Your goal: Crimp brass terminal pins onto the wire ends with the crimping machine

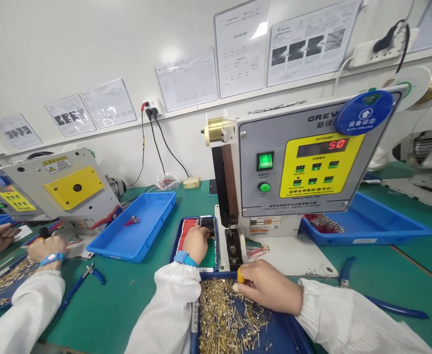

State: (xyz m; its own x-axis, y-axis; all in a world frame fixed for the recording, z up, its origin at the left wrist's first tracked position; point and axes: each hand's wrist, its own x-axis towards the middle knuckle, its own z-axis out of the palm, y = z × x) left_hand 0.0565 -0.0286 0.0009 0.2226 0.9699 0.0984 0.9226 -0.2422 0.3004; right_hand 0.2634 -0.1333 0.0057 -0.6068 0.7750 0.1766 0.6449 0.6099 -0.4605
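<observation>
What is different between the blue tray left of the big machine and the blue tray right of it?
The left tray holds only a small bunch of red-and-metal pieces, while the right tray holds a larger heap. The left tray's bunch lies near its far side; the right tray's heap lies at its end beside the big machine. Both are shallow, rectangular blue trays on the green bench.

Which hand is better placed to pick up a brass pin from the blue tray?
Right, probably: the right hand is over the brass pins in the blue tray, though pinching a yellow piece. The left hand sits farther off, on the wires.
</observation>
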